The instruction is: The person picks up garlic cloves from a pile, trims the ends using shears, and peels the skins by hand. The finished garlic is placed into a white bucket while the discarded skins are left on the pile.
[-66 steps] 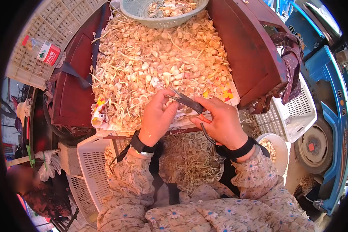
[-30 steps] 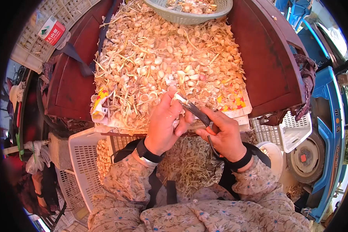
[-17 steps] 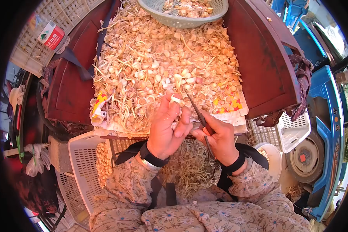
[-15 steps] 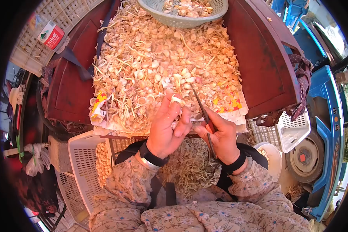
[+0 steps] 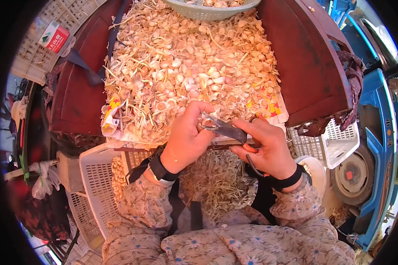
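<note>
My right hand [image 5: 269, 148] is wrapped round the orange and black handles of a pair of scissors [image 5: 227, 130]. Their dark blades point left, with the tips at the fingers of my left hand [image 5: 188, 137]. That hand is closed in a pinch; the garlic clove seen in it earlier is now mostly hidden by the fingers and blades. Beyond both hands, loose garlic cloves [image 5: 214, 76], skins and dry stalks cover the paper-lined tabletop [image 5: 276, 119]. Some paler peeled cloves lie in the middle of the pile.
A grey plastic basin [image 5: 212, 13] sits at the far end of the pile. White crates [image 5: 93, 176] [image 5: 340, 145] flank the table. Below my hands is a heap of cut stalks [image 5: 216, 181]. A white bucket [image 5: 314, 170] stands right, near a blue vehicle [image 5: 373, 163].
My right hand has swung the scissors from pointing forward to pointing left, bringing the blades to my left fingers. My left hand has turned, and its clove has become mostly hidden.
</note>
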A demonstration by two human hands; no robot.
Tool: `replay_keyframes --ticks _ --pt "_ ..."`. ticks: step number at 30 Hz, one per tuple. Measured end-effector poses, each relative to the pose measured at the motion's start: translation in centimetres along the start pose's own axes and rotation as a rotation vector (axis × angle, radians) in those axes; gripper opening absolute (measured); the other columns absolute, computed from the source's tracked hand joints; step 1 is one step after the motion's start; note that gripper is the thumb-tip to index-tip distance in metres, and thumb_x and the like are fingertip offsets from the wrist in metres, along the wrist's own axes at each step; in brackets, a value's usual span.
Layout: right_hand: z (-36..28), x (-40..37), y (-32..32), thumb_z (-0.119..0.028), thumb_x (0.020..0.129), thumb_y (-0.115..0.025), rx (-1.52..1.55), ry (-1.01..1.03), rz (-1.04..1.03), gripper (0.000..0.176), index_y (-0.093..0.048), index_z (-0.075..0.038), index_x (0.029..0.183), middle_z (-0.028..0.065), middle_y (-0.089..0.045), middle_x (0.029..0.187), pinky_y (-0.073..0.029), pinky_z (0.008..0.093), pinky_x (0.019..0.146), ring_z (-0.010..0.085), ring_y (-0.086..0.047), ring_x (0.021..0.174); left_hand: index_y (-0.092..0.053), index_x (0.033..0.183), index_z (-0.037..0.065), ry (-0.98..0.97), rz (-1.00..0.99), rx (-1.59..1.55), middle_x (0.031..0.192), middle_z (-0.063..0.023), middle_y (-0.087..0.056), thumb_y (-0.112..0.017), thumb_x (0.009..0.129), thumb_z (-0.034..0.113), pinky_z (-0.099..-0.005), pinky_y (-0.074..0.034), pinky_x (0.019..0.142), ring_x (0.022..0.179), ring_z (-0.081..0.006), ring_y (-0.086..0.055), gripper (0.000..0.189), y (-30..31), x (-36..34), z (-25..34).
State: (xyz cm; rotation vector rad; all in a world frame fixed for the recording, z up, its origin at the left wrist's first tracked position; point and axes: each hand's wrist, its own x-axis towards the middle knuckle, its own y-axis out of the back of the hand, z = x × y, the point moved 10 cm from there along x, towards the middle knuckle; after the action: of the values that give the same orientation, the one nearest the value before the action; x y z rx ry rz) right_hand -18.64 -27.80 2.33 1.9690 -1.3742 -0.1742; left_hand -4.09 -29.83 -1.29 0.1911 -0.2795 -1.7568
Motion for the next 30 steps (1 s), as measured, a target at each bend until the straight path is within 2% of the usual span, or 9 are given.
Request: replay_keyframes --ticks 1,5,9,17,20,22,24,26,30 --pt "0.0 0.0 0.3 -0.018 0.062 -0.076 -0.06 0.022 0.012 0.05 -0.06 -0.014 0.109 0.0064 -0.052 0.068 -0.043 0.0337 0.053 0.024 -0.054 0.061 -0.046 0.102 0.003 0.044 -0.009 -0.048 0.068 -0.0039 -0.057 -0.055 0.081 0.003 -0.0218 -0.042 0.047 0.053 -0.0078 -0.055 0.023 0.0 -0.1 -0.3" --pt "-0.2 -0.2 0.8 -0.01 0.057 -0.078 -0.193 0.029 0.012 0.052 -0.061 -0.009 0.106 0.0075 -0.052 0.069 -0.043 0.0347 0.055 0.0248 -0.053 0.063 -0.045 0.102 0.003 0.162 -0.042 -0.134 0.067 -0.0052 -0.058 -0.053 0.077 -0.001 -0.0242 -0.043 0.046 0.05 -0.0108 -0.057 0.027 -0.2 -0.3 -0.8" --pt "-0.5 -0.2 0.9 -0.013 0.059 -0.076 -0.357 0.031 0.002 0.048 -0.061 -0.011 0.105 0.0057 -0.052 0.069 -0.044 0.0353 0.055 0.0243 -0.054 0.063 -0.041 0.105 0.004 0.154 -0.151 -0.004 0.074 -0.0032 -0.056 -0.045 0.074 -0.007 -0.02 -0.042 0.047 0.055 -0.0099 -0.059 0.033 -0.6 -0.3 -1.3" --pt "-0.7 -1.2 1.3 -0.016 0.062 -0.073 -0.499 -0.045 -0.013 0.044 -0.061 -0.014 0.104 0.005 -0.052 0.07 -0.044 0.0359 0.057 0.0237 -0.056 0.065 -0.044 0.104 0.001 0.173 -0.231 -0.001 0.072 -0.0073 -0.061 -0.049 0.078 -0.002 -0.0235 -0.046 0.048 0.055 -0.0116 -0.061 0.027 -1.2 -0.7 -1.9" --pt "-0.6 -1.2 1.4 -0.013 0.062 -0.074 -0.449 -0.063 -0.023 0.045 -0.062 -0.012 0.104 0.006 -0.055 0.072 -0.045 0.0342 0.058 0.0254 -0.057 0.068 -0.043 0.105 0.003 0.168 -0.212 -0.073 0.074 -0.0078 -0.062 -0.049 0.081 -0.001 -0.0206 -0.043 0.046 0.052 -0.0094 -0.057 0.024 -1.2 -0.4 -2.0" --pt "1.4 -0.8 0.6 -0.007 0.061 -0.075 -0.136 -0.165 -0.042 0.047 -0.062 -0.009 0.105 0.0082 -0.059 0.078 -0.046 0.0301 0.061 0.0242 -0.058 0.069 -0.042 0.106 0.005 0.184 -0.136 -0.155 0.076 -0.0078 -0.062 -0.05 0.084 0.0 -0.0183 -0.039 0.044 0.049 -0.0072 -0.053 0.024 0.4 -1.5 -1.8" --pt "3.6 -0.8 -1.1 0.0 0.067 -0.074 0.249 -0.253 0.03 0.048 -0.058 -0.002 0.112 0.0031 -0.062 0.087 -0.047 0.023 0.066 0.0095 -0.056 0.076 -0.042 0.106 0.006 0.179 -0.054 -0.257 0.077 -0.0086 -0.062 -0.052 0.085 0.003 -0.0181 -0.038 0.043 0.046 -0.0066 -0.05 0.023 2.1 -2.9 -0.3" --pt "4.1 -1.1 -2.2 -0.001 0.07 -0.073 0.442 -0.396 0.045 0.047 -0.057 -0.001 0.114 -0.0008 -0.059 0.088 -0.046 0.0203 0.069 0.0065 -0.054 0.079 -0.043 0.106 0.007 0.147 -0.031 -0.253 0.076 -0.0087 -0.062 -0.055 0.085 0.007 -0.0176 -0.035 0.042 0.044 -0.0057 -0.046 0.024 5.1 -5.1 1.9" --pt "3.4 -0.8 -3.2 -0.001 0.071 -0.072 0.371 -0.326 0.033 0.045 -0.057 -0.001 0.114 -0.0015 -0.058 0.088 -0.044 0.0179 0.069 0.0056 -0.052 0.077 -0.047 0.102 0.006 0.206 0.216 0.009 0.074 -0.0052 -0.06 -0.055 0.085 0.009 -0.0156 -0.035 0.045 0.047 -0.003 -0.043 0.019 15.1 -11.6 2.2"
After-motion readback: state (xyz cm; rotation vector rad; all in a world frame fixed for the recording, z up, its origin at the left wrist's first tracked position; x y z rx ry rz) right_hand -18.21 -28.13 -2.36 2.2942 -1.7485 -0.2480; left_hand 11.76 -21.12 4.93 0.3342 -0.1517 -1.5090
